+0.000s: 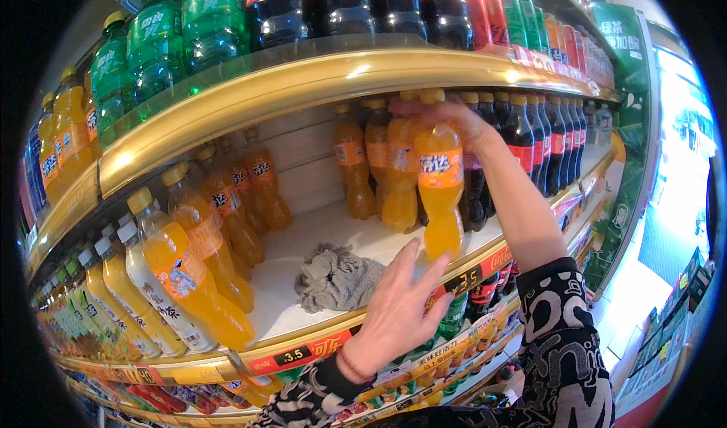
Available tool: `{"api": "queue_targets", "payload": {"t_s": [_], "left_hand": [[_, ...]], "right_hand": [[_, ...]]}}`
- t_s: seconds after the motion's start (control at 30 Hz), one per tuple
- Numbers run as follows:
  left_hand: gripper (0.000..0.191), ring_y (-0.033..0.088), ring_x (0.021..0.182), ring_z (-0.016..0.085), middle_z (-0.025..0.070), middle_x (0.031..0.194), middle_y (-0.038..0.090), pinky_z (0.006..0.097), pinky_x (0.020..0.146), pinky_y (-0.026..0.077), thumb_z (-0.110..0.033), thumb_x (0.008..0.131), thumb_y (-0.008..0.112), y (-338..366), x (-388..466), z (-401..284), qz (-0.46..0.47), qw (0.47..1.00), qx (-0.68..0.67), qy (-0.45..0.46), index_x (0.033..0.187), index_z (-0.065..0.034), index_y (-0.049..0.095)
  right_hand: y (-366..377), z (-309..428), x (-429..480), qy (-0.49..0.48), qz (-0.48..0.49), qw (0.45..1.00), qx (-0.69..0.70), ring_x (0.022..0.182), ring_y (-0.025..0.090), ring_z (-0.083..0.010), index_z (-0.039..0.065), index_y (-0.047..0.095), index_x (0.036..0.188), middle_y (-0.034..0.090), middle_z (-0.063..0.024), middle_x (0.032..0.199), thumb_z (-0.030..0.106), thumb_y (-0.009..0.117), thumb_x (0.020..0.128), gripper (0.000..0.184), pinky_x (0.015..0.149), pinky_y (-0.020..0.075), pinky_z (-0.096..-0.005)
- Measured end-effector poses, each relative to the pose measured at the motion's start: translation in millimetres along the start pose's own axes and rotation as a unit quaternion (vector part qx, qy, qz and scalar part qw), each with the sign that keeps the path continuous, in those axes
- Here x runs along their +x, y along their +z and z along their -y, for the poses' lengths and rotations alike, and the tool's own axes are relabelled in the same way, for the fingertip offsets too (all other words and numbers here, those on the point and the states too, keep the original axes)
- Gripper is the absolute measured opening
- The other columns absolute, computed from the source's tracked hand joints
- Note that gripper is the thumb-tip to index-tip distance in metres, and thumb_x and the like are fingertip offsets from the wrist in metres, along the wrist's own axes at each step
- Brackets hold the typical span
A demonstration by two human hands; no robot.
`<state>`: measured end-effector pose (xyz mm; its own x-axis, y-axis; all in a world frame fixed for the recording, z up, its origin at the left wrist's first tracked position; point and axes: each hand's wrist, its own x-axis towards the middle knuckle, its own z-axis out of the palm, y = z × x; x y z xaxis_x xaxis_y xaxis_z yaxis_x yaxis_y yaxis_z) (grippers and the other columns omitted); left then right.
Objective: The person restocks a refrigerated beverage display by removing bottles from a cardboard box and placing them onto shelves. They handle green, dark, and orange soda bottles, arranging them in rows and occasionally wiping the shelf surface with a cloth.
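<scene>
My right hand (468, 124) reaches over the tops of orange soda bottles on the middle shelf, its fingers behind and around the cap of the front bottle (440, 201); the bottle's neck partly hides the grip. My left hand (397, 308) is in front of the shelf edge with its fingers spread, near the base of that bottle, holding nothing. More orange soda bottles (352, 166) stand just behind. A crumpled grey cloth (335, 277) lies on the white shelf surface (278, 308), left of my left hand.
Leaning orange soda bottles (182, 263) and milk tea bottles (156, 280) stand at left. Dark cola bottles (519, 138) line the right. The upper shelf's gold edge (318, 73) runs close above my right hand, carrying green and cola bottles. Lower shelves hold more drinks.
</scene>
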<state>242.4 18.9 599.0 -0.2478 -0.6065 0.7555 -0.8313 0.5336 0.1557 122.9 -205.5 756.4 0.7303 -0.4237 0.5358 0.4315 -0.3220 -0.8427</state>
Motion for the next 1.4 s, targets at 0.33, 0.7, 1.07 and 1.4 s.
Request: {"api": "queue_targets", "payload": {"t_s": [0.33,0.7,1.07,1.4], "left_hand": [[0.057,0.055,0.113,0.051,0.035,0.139,0.036,0.0474,0.093,0.052,-0.026,0.088,0.068,48,22,19,0.056,0.998,-0.004,-0.041,0.14,-0.0143,0.049],[0.057,0.051,0.119,0.056,0.0456,0.14,0.029,0.0468,0.099,0.049,-0.023,0.091,0.063,64,40,18,0.092,0.993,0.005,-0.081,0.145,-0.0174,0.046],[0.051,0.046,0.13,0.044,0.0309,0.144,0.039,0.0479,0.107,0.041,-0.014,0.082,0.072,-18,-28,3,-0.062,0.997,-0.03,0.022,0.131,-0.0071,0.06],[0.062,0.043,0.134,0.043,0.0245,0.147,0.036,0.0458,0.109,0.036,0.002,0.073,0.07,-139,-120,24,-0.353,0.879,0.271,-0.173,0.133,-0.0007,0.054]], "right_hand": [[25,-4,-11,-0.105,-0.158,0.981,-0.045,0.103,0.064,-0.0166,0.003,0.064,0.125,0.069,-0.0093,0.113,0.016,0.08,0.079,0.051,0.092,0.05,-0.0314],[6,-28,-14,-0.425,-0.329,0.694,-0.479,0.098,0.066,-0.0227,0.006,0.074,0.105,0.067,-0.0111,0.109,0.002,0.072,0.081,0.024,0.086,0.0515,-0.0321],[26,-43,-31,-0.43,-0.317,0.646,-0.545,0.117,0.058,-0.0336,0.005,0.075,0.103,0.053,-0.0187,0.134,0.0,0.072,0.079,0.024,0.1,0.0461,-0.0394],[211,-28,23,-0.208,-0.01,0.94,-0.27,0.114,0.063,-0.0246,0.006,0.071,0.117,0.066,-0.0137,0.126,0.019,0.077,0.081,0.039,0.099,0.0464,-0.0336]]}}
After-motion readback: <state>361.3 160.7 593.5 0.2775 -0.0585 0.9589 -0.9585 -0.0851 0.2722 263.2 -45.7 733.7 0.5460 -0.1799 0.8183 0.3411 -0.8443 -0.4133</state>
